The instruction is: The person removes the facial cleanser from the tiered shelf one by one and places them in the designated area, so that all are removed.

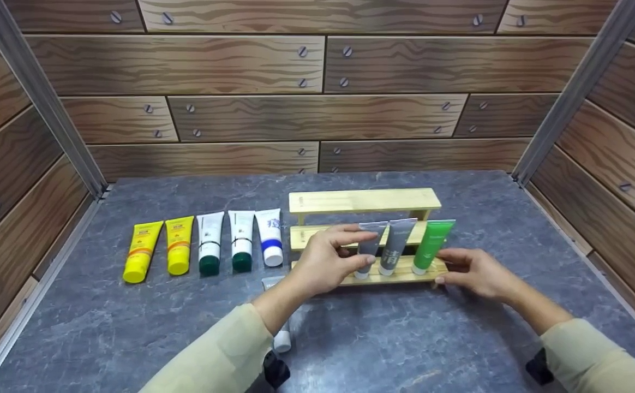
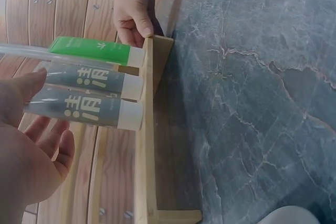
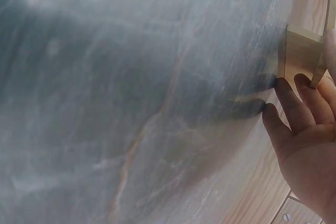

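Note:
A stepped wooden rack (image 1: 364,201) stands on the table, with two grey tubes and a green tube (image 1: 433,245) upright on white caps along its lowest step. My left hand (image 1: 323,259) pinches the leftmost grey tube (image 2: 79,107) between thumb and fingers, the other fingers loosely bent. Beside it stands the second grey tube (image 1: 397,245). At the rack's right end, my right hand (image 1: 478,273) grips the step's edge, with the thumb in front and fingers around the end. The right wrist view shows those fingers (image 3: 294,108) by the rack's leg.
Left of the rack lie two yellow tubes (image 1: 178,245), two white tubes with green caps (image 1: 209,240) and a white tube with a blue band (image 1: 270,234). Another tube with a white cap (image 1: 282,339) lies partly hidden under my left forearm. Wood-patterned walls (image 1: 241,65) enclose the table.

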Motion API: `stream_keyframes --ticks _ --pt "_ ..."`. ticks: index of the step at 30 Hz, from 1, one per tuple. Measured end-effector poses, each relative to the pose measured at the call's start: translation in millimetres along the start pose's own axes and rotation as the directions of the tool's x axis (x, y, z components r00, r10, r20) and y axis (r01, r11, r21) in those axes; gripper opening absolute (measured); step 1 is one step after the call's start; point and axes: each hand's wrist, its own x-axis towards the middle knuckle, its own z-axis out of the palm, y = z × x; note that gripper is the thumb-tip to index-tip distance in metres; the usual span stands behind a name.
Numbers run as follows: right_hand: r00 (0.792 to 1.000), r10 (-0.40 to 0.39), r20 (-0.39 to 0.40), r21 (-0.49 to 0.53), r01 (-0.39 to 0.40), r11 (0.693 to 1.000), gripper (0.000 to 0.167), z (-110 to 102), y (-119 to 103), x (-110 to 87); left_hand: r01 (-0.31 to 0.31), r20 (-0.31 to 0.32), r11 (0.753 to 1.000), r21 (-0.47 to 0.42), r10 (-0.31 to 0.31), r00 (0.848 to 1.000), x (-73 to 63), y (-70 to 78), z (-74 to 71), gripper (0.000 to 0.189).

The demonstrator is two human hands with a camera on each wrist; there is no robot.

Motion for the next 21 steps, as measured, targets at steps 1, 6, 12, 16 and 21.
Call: stream_keyframes --ticks 1,6,12,16,21 --pt "1.000 0.001 0.001 0.001 -0.001 1.000 0.063 -0.2 -0.2 0.1 0.001 -0.003 1.000 0.006 -0.001 1.000 0.2 -0.6 0.5 0.036" --pt "1.000 0.008 0.011 0.023 -0.008 1.000 0.064 -0.3 -1.1 1.1 0.013 -0.002 1.000 -0.014 -0.013 1.000 0.6 -4.6 3.4 0.038" --pt "1.000 0.011 0.006 0.018 -0.011 1.000 0.064 -0.9 -1.3 1.2 0.031 -0.009 0.999 -0.037 -0.031 0.999 1.9 -7.3 6.7 0.037" --pt "1.000 0.006 0.009 0.030 -0.006 1.000 0.063 -1.2 -0.8 1.4 0.026 -0.019 0.999 -0.046 -0.027 0.999 3.3 -7.4 8.1 0.037" --pt "1.000 0.003 0.011 0.034 -0.004 0.999 0.064 -0.7 -0.2 1.6 0.031 -0.057 0.998 -0.047 -0.034 0.998 4.7 -6.9 10.1 0.036"
